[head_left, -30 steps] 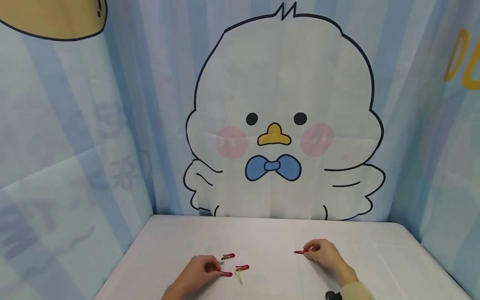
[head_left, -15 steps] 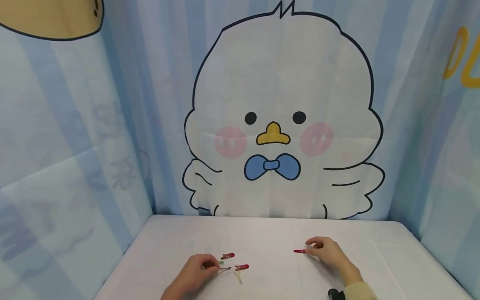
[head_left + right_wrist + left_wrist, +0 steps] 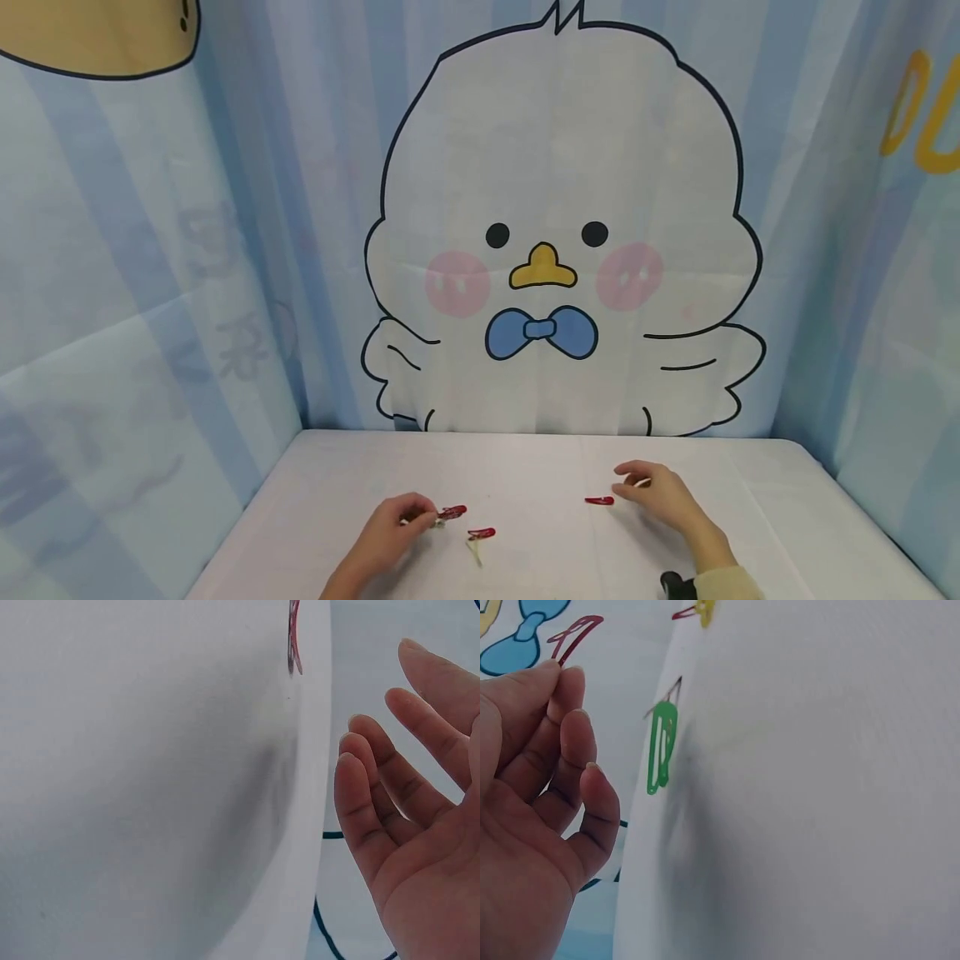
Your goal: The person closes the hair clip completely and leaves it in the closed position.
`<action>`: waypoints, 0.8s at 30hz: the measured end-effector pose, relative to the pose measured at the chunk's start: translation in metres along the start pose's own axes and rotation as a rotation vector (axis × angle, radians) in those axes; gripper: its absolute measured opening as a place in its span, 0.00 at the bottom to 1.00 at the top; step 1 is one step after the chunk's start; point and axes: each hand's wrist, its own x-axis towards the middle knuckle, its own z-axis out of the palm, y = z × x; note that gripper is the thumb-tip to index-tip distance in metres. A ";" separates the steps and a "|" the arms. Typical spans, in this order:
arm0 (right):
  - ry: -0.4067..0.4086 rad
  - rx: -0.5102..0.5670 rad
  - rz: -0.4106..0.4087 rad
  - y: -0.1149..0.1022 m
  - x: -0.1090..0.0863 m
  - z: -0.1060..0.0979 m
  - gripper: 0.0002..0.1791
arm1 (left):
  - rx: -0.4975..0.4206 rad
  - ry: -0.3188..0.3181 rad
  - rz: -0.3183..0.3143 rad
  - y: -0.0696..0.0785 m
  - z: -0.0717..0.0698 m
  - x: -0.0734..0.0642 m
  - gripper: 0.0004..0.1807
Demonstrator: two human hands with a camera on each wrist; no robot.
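Between the thumb and index finger of my left hand (image 3: 390, 532) is a red snap hair clip (image 3: 577, 643), its prongs apart. Below it on the table lies a green snap clip (image 3: 662, 712), mostly hidden by the fingers in the head view. Beyond those fingertips, red clip parts (image 3: 453, 510) overlap, and I cannot separate them. Just right, another red clip (image 3: 483, 532) lies against a yellow clip (image 3: 474, 550). My right hand (image 3: 663, 497) hovers with fingers loosely bent, holding nothing. A single red clip (image 3: 600, 501) lies on the table just left of its fingertips.
The white table (image 3: 540, 467) ends at a fabric backdrop (image 3: 555, 150) printed with a cartoon chick. Similar blue-striped cloth (image 3: 150, 250) hangs on both sides. A black object (image 3: 675, 586) sits at the right sleeve (image 3: 727, 583).
My right hand has let go of its red clip, which stays on the table, and has lifted slightly back. The left hand has moved a little farther away, carrying its red clip.
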 end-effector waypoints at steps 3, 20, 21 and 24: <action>0.015 0.001 -0.021 -0.006 -0.003 -0.001 0.19 | -0.037 0.015 0.009 0.004 0.001 -0.001 0.07; 0.058 0.056 -0.085 -0.041 -0.020 -0.004 0.21 | -0.187 0.041 0.068 0.023 0.028 0.007 0.09; 0.060 0.058 -0.099 -0.043 -0.021 -0.004 0.21 | -0.188 0.038 0.074 0.024 0.029 0.008 0.09; 0.072 0.070 -0.130 -0.050 -0.025 -0.005 0.20 | -0.196 0.030 0.082 0.026 0.034 0.009 0.09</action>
